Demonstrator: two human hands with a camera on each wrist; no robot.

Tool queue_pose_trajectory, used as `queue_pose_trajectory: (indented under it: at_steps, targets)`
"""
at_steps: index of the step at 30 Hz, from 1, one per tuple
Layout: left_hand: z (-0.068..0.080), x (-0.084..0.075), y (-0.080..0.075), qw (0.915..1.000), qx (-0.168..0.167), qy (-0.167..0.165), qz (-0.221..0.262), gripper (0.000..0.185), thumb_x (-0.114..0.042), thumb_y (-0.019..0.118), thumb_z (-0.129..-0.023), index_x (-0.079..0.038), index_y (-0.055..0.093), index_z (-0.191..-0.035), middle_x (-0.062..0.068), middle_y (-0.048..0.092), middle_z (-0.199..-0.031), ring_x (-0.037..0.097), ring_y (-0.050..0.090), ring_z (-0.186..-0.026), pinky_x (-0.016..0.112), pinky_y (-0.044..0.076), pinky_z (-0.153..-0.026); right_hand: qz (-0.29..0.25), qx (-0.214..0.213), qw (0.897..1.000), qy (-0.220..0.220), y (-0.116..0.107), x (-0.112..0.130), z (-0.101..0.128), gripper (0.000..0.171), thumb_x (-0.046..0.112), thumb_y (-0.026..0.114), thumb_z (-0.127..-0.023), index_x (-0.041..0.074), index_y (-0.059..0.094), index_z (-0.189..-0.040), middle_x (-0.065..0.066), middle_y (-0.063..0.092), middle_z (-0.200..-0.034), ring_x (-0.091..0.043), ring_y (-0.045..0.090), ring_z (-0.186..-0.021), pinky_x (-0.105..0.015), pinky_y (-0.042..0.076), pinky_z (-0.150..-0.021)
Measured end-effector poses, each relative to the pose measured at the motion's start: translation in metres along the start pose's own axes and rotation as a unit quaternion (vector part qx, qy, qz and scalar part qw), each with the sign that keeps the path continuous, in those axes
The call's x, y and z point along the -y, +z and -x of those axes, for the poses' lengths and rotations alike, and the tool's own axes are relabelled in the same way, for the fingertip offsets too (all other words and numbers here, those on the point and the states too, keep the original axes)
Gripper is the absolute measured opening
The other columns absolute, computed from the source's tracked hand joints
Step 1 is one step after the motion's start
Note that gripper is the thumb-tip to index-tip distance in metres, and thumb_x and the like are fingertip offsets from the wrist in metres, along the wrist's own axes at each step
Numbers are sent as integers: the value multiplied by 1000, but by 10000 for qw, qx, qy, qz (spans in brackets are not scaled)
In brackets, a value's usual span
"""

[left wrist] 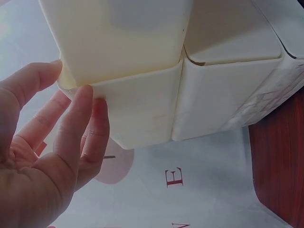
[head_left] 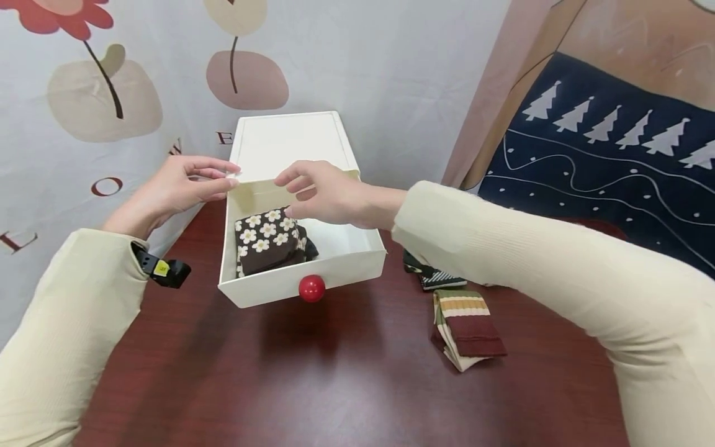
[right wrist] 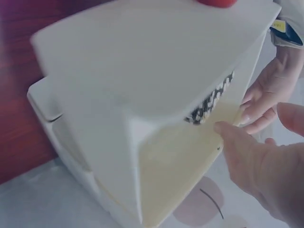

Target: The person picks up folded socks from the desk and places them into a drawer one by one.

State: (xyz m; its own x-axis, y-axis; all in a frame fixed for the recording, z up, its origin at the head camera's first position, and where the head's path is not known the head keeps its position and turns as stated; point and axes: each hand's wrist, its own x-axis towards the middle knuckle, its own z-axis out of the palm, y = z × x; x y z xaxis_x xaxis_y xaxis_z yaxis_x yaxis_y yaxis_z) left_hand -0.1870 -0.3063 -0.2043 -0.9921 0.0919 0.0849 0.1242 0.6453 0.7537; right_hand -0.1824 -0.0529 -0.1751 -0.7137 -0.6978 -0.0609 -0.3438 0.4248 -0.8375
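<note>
A white drawer (head_left: 346, 261) with a red knob (head_left: 311, 288) stands pulled out of its white casing (head_left: 293, 139). A folded brown sock with white flowers (head_left: 268, 242) lies in the drawer's left half. My left hand (head_left: 231, 176) touches the drawer's rear left corner with straight fingers (left wrist: 88, 114), which lie on the white side wall (left wrist: 137, 114). Over the back of the drawer my right hand (head_left: 283, 195) hovers, its fingers loosely bent, holding nothing. In the right wrist view the sock (right wrist: 211, 107) shows as a strip, and the knob (right wrist: 216, 2) is cut off at the top edge.
On the dark wooden table (head_left: 335, 385), right of the drawer, lie a folded striped sock (head_left: 466, 329) and a dark patterned one (head_left: 432, 274). A flowered cloth (head_left: 84, 155) hangs behind and to the left. A navy tree-patterned fabric (head_left: 603, 161) is at the right.
</note>
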Motion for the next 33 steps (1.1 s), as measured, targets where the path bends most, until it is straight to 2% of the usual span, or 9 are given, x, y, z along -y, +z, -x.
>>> queue_pose_trajectory:
  at_steps: [8,11,14,18,22,27,30,33]
  targets:
    - [-4,1,0,9999,12,-13,-102,45,-27,61,-84,-2,52,-121,-6,58,-90,3,62,-71,13,49,-65,54,-565,9970,-516,-20,-19,45,30,1,58,-84,3,53,-113,-7,55,-110,-15,57,-97,-23,47,-83]
    - [-6,1,0,9999,17,8,-162,46,-28,61,-84,-3,52,-121,-3,57,-93,3,62,-71,12,48,-65,-56,-755,9942,-768,-33,-26,69,29,0,58,-84,1,53,-113,-8,57,-108,-16,57,-95,-26,47,-84]
    - [-5,1,0,9999,36,15,-147,46,-28,61,-84,-4,52,-121,-2,56,-95,3,62,-72,12,48,-66,-110,-900,9928,-789,-46,-40,97,30,4,60,-84,2,53,-113,-8,58,-107,-16,57,-95,-28,48,-83]
    - [-3,3,1,10000,30,-25,-85,45,-29,62,-84,-4,53,-121,-1,54,-96,3,62,-73,13,49,-67,107,-1166,9919,-495,-60,-75,131,29,10,60,-85,3,54,-112,-7,58,-106,-15,57,-94,-24,50,-79]
    - [1,6,2,10000,-42,-33,25,42,-27,63,-83,-5,55,-118,-3,54,-93,4,62,-72,14,50,-65,317,-1343,9904,-67,-67,-123,155,28,12,59,-86,4,53,-112,-9,58,-105,-13,56,-92,-21,50,-74]
    - [0,6,2,10000,-44,11,72,41,-26,63,-83,-6,56,-118,-2,54,-93,3,62,-72,14,51,-65,-152,-1433,9881,546,-64,-187,173,32,10,60,-85,-4,50,-113,-21,56,-105,-8,57,-87,-28,53,-71]
    - [-2,5,2,10000,-34,-14,7,42,-27,63,-83,-6,55,-119,2,52,-97,2,62,-72,14,50,-65,-416,-1451,9857,742,-59,-218,179,36,8,60,-84,-10,48,-114,-28,53,-108,-7,57,-87,-28,53,-72]
    - [-2,4,2,10000,-47,-47,-50,41,-28,63,-83,-8,55,-118,2,52,-99,2,62,-72,13,50,-64,-400,-1428,9848,903,-56,-240,181,41,12,62,-84,-10,48,-115,-27,51,-111,-14,57,-93,-24,51,-74]
